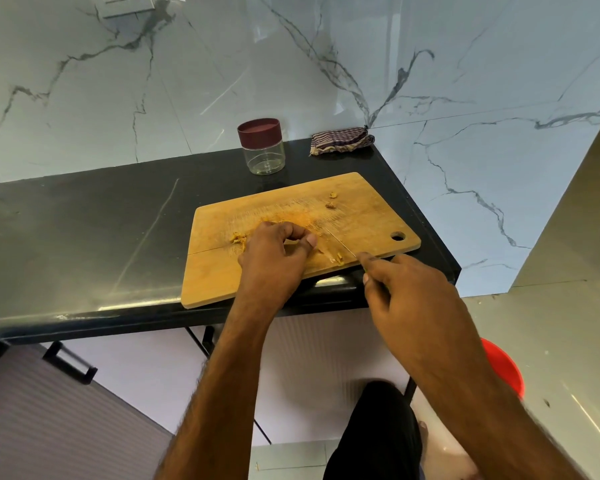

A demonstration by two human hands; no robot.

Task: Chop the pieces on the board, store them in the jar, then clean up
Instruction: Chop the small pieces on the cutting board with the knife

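A wooden cutting board [368, 216] lies on the black counter, its near edge overhanging. Small yellow-brown pieces [238, 239] lie scattered on it, two more pieces [331, 199] sit near the far side. My left hand [274, 258] rests on the board with curled fingers over the pieces; whether it holds any is hidden. My right hand [406, 289] grips a knife [342, 244], whose thin blade lies edge-on across the board just right of my left hand. A clear jar [264, 155] with a maroon lid on it stands behind the board.
A striped folded cloth [340, 142] lies at the counter's back right corner by the marble wall. The black counter [84, 230] stretches left. A red bucket [503, 368] stands on the floor at the right. Cabinet handles show below the counter edge.
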